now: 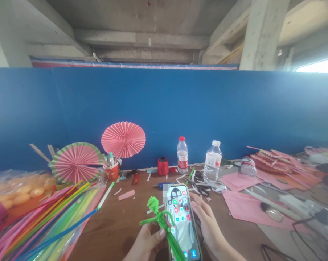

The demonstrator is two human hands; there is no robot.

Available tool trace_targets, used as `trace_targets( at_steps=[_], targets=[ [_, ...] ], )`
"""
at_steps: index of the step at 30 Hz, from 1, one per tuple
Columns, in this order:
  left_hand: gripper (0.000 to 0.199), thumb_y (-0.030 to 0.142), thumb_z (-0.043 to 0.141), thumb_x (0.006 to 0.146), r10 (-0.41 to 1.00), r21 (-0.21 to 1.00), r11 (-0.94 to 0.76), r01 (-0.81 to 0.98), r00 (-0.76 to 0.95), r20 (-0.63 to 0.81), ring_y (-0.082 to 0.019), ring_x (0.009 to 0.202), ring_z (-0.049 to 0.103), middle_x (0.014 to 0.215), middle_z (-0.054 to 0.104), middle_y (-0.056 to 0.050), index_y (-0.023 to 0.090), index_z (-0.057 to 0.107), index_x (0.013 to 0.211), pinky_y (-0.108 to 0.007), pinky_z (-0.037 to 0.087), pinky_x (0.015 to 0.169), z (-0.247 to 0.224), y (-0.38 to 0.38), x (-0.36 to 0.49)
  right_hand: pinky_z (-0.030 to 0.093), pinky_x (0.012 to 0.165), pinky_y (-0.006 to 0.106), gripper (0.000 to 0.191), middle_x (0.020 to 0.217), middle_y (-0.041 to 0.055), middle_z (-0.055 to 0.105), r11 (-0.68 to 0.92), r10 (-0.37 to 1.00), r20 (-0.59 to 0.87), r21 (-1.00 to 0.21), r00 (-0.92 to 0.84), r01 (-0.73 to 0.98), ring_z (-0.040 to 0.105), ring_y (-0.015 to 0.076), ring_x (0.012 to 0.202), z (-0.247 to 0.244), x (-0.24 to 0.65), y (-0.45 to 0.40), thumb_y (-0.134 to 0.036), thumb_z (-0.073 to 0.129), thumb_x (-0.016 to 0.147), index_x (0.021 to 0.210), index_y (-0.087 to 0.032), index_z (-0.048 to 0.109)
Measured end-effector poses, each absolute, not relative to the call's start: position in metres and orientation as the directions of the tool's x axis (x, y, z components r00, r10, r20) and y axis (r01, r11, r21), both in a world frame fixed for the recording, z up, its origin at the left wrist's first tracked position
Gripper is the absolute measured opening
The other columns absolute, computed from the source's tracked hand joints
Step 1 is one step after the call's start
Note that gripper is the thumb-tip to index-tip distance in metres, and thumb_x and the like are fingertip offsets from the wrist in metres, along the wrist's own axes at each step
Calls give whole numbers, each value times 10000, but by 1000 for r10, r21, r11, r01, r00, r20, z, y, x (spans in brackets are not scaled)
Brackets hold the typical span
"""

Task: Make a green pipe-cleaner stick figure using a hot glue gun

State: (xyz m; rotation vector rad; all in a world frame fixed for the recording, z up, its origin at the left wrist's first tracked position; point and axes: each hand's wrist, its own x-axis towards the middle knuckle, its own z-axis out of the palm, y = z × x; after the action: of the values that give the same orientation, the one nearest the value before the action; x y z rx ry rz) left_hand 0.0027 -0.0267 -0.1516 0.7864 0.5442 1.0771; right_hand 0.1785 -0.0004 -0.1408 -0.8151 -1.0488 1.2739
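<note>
A green pipe-cleaner figure [160, 215] with a coiled head, thin arms and a long lower part is pinched between the thumb and fingers of my left hand [147, 241]. It overlaps the left side of a smartphone [184, 232], whose lit screen shows several app icons. My right hand [204, 217] grips the phone along its right edge, with the thumb beside the frame and the other fingers partly hidden behind it. The figure's lower end crosses the bottom of the screen.
Bundled colored pipe cleaners [52, 221] lie left. Pink paper fans [123, 139], a cup of pens [111, 172], red tape [163, 166] and water bottles [213, 163] stand along the blue partition [164, 108]. Pink paper [242, 206], a computer mouse [271, 211] and cables [297, 230] lie right.
</note>
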Motion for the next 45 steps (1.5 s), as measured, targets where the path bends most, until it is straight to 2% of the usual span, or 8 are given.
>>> trace_targets(
  at_steps=[5, 11, 18, 25, 35, 39, 42, 45],
  targets=[
    [339, 258, 752, 569, 922, 784, 253, -566, 388, -18, -313, 897, 611, 868, 688, -144, 115, 687, 869, -429, 420, 856, -150, -27, 3, 431, 800, 306, 298, 989, 66, 623, 189, 969, 223, -944, -104, -271, 564, 212, 917, -124, 170, -1, -347, 562, 760, 996, -167, 542],
    [322, 238, 761, 558, 936, 775, 235, -587, 353, -17, -305, 884, 611, 846, 689, -140, 107, 685, 842, -437, 401, 868, -152, -28, 1, 437, 704, 273, 260, 804, 14, 624, 129, 992, 130, -989, 0, 68, 574, 180, 759, -119, 162, 6, -367, 605, 710, 875, -187, 517],
    [295, 234, 766, 551, 946, 770, 221, -598, 324, -21, -289, 877, 613, 852, 688, -128, 119, 689, 811, -426, 391, 876, -154, -28, 1, 442, 748, 252, 300, 866, 22, 628, 72, 995, 88, -954, -42, -292, 575, 177, 848, -118, 161, 9, -441, 523, 769, 899, -172, 558],
    [260, 263, 739, 588, 931, 788, 202, -581, 364, 30, -297, 857, 616, 822, 687, -135, 109, 681, 790, -424, 433, 819, -155, -27, 2, 460, 723, 294, 386, 769, 43, 670, -111, 993, -89, -921, -75, -374, 611, 203, 736, -138, 171, 2, -500, 524, 739, 812, -136, 633],
    [245, 250, 719, 617, 905, 792, 203, -576, 418, 72, -290, 818, 629, 784, 687, -126, 109, 683, 814, -429, 452, 789, -153, -26, 1, 429, 855, 311, 344, 1038, 59, 628, 51, 986, 107, -924, -127, -378, 556, 228, 985, -147, 170, -6, -415, 525, 781, 1023, -183, 597],
    [202, 246, 719, 617, 897, 781, 212, -587, 434, 82, -284, 811, 634, 777, 686, -117, 118, 681, 768, -435, 446, 801, -156, -24, 1, 389, 926, 325, 457, 1240, 55, 496, 148, 974, 195, -933, -117, -327, 457, 217, 1133, -150, 173, -8, -402, 489, 811, 1237, -260, 407],
    [233, 243, 725, 610, 900, 782, 208, -588, 427, 82, -286, 828, 630, 796, 686, -126, 109, 683, 796, -432, 445, 809, -159, -23, 1, 306, 1000, 357, 523, 1335, 27, 376, 313, 934, 333, -937, -129, -154, 320, 209, 1241, -153, 176, -9, -392, 455, 830, 1312, -320, 265],
    [241, 232, 726, 610, 905, 775, 210, -596, 418, 76, -286, 843, 627, 810, 688, -128, 112, 686, 816, -432, 440, 820, -160, -23, 0, 250, 1034, 341, 422, 1330, 9, 361, 433, 890, 398, -891, -224, 136, 256, 216, 1270, -154, 180, -12, -368, 461, 826, 1240, -309, 411]
  ],
)
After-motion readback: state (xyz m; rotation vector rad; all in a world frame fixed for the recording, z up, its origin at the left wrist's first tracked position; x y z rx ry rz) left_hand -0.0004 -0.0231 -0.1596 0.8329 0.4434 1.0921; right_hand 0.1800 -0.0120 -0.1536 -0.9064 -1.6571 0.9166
